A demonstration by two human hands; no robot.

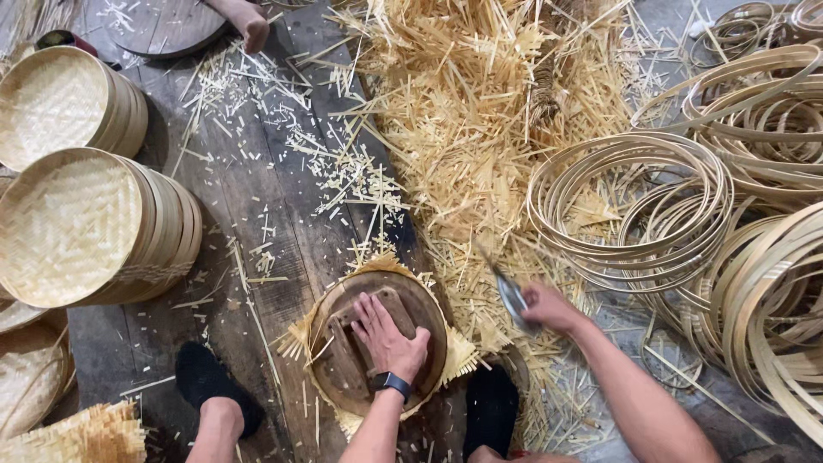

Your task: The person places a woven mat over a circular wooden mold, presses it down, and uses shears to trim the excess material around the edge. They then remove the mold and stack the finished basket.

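Note:
My left hand (387,336) presses flat on a round dark wooden board (424,313) that lies on top of a woven bamboo mat (459,353), whose frayed edges stick out around the board. A dark watch sits on that wrist. My right hand (549,307) is off to the right of the board, closed around the handle of a knife (511,295) with a grey blade pointing up and left. My two feet in black socks (210,377) rest on either side of the board.
Stacks of round woven bamboo trays (77,227) lie at the left. A big heap of bamboo offcuts (480,111) covers the middle. Coils of bamboo hoops (651,197) fill the right. Another person's foot (249,21) shows at the top.

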